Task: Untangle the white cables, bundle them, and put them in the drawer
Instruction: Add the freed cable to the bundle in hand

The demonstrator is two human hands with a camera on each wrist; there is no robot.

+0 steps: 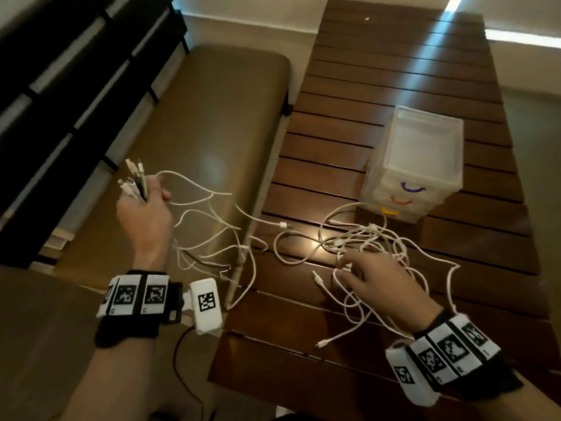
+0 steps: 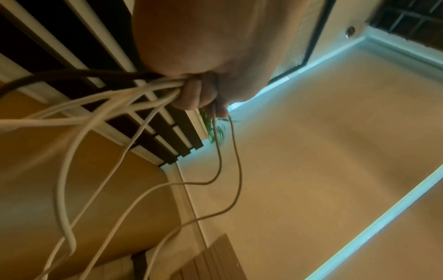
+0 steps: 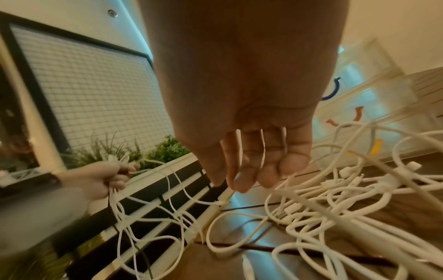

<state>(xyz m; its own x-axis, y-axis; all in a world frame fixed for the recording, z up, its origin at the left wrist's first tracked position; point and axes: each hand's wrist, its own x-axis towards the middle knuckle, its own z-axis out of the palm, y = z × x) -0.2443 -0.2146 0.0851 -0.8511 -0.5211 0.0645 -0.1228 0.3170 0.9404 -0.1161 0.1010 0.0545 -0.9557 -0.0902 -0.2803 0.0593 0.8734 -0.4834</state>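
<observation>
I am standing at the long slatted wooden table (image 1: 379,95), its length running away from me, with a padded bench (image 1: 194,141) lying alongside it on my left. Near the table's middle the translucent drawer unit (image 1: 416,159) is standing upright, its three drawer fronts with curved purple, orange and yellow handles facing back toward me.

The white cables (image 1: 364,238) are lying mostly in a loose tangle on the table just in front of that unit, their loops pointing every way. From the heap several strands are stretching leftward, off the table edge and over the bench, rising to my left hand (image 1: 145,214).

I am gripping that gathered bunch in my left fist, raised over the bench, with the connector ends (image 1: 133,180) sticking up and away from me past my knuckles, the cords trailing down and to the right.

My right hand (image 1: 379,284) is reaching palm-down into the near side of the tangle, fingers (image 3: 242,181) loosely extended, with thin strands draping across them; I am not closing around any cable there.
</observation>
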